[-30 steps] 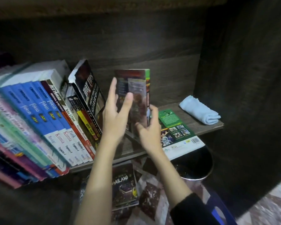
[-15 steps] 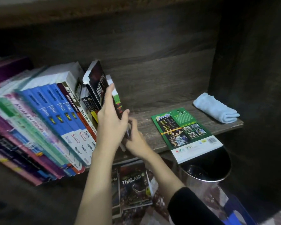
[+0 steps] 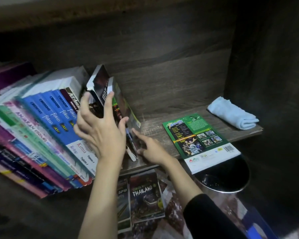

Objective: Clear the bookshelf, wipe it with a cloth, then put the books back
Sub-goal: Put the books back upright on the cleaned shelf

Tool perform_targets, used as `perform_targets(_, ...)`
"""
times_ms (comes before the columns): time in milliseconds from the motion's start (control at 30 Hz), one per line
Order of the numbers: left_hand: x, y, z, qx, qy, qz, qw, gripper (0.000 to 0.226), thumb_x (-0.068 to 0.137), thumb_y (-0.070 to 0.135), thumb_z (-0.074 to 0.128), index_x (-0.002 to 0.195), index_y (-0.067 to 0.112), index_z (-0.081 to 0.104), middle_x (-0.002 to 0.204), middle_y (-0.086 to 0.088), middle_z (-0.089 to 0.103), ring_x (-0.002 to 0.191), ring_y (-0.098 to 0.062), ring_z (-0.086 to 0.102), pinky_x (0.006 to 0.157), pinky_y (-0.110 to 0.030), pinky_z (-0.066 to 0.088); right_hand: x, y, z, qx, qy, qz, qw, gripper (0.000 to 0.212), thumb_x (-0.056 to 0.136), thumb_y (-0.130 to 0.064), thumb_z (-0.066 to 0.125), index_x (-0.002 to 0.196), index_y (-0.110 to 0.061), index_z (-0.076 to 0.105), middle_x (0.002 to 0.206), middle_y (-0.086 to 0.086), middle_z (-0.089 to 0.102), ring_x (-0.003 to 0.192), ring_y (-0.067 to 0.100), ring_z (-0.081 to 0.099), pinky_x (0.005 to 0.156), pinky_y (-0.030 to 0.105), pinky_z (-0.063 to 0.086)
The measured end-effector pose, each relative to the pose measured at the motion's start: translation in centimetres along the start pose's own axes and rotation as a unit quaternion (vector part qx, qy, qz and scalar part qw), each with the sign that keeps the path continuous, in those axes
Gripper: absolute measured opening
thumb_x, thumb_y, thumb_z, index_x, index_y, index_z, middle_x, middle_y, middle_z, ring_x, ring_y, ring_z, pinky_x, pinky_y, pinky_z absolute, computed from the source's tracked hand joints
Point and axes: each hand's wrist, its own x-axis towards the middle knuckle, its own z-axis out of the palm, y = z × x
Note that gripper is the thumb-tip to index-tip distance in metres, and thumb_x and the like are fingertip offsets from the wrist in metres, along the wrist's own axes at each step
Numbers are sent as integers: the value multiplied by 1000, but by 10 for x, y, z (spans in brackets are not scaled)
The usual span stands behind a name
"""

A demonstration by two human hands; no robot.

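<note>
The left hand (image 3: 102, 135) is bare, and its forearm is uncovered along the whole visible length. The right hand (image 3: 153, 151) is likewise bare. A plain black sleeve (image 3: 204, 214) covers the right arm, its edge ending partway along the forearm.

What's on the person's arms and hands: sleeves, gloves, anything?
No gloves, rings or watch visible. The left hand and its forearm are bare, with no sleeve in frame. The right hand is bare too; a black sleeve starts partway up that forearm.
</note>
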Motion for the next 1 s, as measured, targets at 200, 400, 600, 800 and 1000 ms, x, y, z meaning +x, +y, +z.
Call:
perform_targets(200, 0, -2, 10, 22, 5, -2, 1000, 73, 71, 32, 78, 135, 27, 43, 147, 5, 0, 131, -22, 11, 107, -61, 12, 7, -4, 4, -40, -3, 16, 999, 79, 93, -4, 55, 150, -41, 14, 141, 13, 49, 127, 29, 49, 107, 35, 36)
perform_targets(400, -1, -1, 17, 40, 15, -5, 999, 73, 72, 31, 76, 136, 27, 41, 148, 5, 1, 133, -21, 9, 107, -61, 9, 7, 0, 6, -37, 1, 9, 999, 76, 94, -7, 54, 149, -42, 14, 138, 14, 51, 125, 31, 48, 104, 41, 39)
perform_targets(600, -5, -2, 13, 34, 36, -2, 999, 74, 78, 28, 70, 142, 26, 31, 152, 0, 8, 135, -21, 14, 107, -61, 13, 1, 5, 7, 17, 47, -3, 999, 67, 89, -5, 60, 145, -30, 34, 134, 7, 55, 120, 23, 52, 97, 29, 41)
perform_targets(800, -2, -1, 7, -10, 117, -11, 993, 64, 80, 25, 66, 136, 26, 33, 141, 1, 45, 122, -15, 35, 97, -57, 29, 2, 1, 12, 108, 88, -22, 990, 56, 84, -39, 67, 134, -48, 43, 131, -4, 59, 118, 16, 55, 104, 39, 42)
perform_targets(1000, -3, 4, 7, 13, 101, -28, 994, 57, 78, 21, 64, 132, 26, 44, 138, -1, 48, 121, -16, 36, 96, -57, 32, 0, -5, 9, -46, 84, -74, 993, 58, 97, -37, 50, 148, -42, 22, 134, 9, 57, 118, 30, 56, 95, 43, 47)
